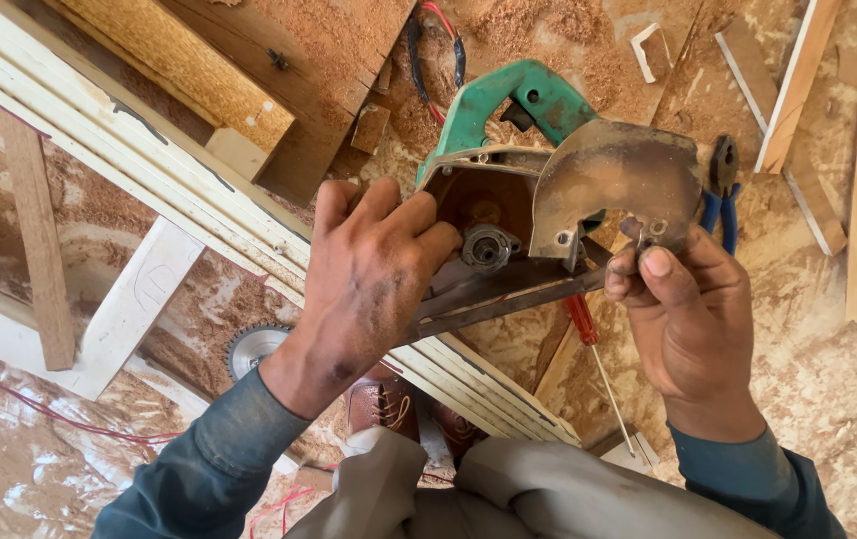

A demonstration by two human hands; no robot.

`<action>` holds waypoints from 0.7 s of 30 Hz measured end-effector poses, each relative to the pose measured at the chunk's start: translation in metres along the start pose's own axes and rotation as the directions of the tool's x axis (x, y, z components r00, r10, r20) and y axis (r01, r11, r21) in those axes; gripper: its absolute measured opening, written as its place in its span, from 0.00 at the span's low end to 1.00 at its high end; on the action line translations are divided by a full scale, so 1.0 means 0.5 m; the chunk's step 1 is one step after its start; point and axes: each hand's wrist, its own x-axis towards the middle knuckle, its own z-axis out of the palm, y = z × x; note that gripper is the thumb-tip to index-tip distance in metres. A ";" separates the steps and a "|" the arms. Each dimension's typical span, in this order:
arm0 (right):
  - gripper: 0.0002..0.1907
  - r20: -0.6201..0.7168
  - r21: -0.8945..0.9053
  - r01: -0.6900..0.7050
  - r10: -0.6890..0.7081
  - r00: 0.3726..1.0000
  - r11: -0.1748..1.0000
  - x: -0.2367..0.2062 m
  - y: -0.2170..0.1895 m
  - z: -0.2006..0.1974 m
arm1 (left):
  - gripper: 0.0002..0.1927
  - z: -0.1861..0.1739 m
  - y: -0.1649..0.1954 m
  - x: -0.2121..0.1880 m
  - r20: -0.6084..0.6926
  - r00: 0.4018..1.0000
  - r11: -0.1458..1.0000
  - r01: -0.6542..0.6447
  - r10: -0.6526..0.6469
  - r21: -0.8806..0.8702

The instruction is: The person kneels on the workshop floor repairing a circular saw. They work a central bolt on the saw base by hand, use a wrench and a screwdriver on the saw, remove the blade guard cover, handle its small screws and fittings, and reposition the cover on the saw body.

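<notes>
A green circular saw (533, 105) with no blade on its spindle (488, 247) lies tilted in front of me. My left hand (369, 269) grips the saw's housing beside the bare spindle. The rusty lower blade guard (613, 180) is swung outward, and my right hand (683, 299) pinches its lower edge between thumb and fingers. A loose toothed saw blade (249, 346) lies on the sawdust below my left forearm.
Blue-handled pliers (723, 200) and a red-handled screwdriver (588, 334) lie on the sawdust-covered floor by my right hand. A stack of pale wooden strips (149, 160) runs diagonally under my left hand. Loose boards and offcuts (798, 90) lie around. My brown shoes (384, 404) show below.
</notes>
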 end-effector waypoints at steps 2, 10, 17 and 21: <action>0.11 -0.008 -0.002 -0.004 0.004 1.000 1.000 0.001 0.000 -0.001 | 0.05 -0.002 -0.004 0.001 -0.034 0.998 0.999 -0.045 0.044 -0.017; 0.11 0.002 -0.019 0.006 -0.006 1.000 1.000 0.001 0.001 -0.005 | 0.11 -0.014 -0.014 -0.008 -0.047 0.999 0.995 -0.025 0.021 -0.094; 0.11 0.005 -0.025 0.002 -0.002 1.000 1.000 0.002 -0.002 0.002 | 0.09 -0.012 -0.006 0.000 -0.074 0.997 0.997 0.024 -0.030 -0.079; 0.12 0.002 -0.027 -0.001 0.001 1.000 1.000 0.002 -0.002 0.006 | 0.09 -0.019 0.003 0.009 -0.039 0.996 0.995 0.078 -0.081 -0.059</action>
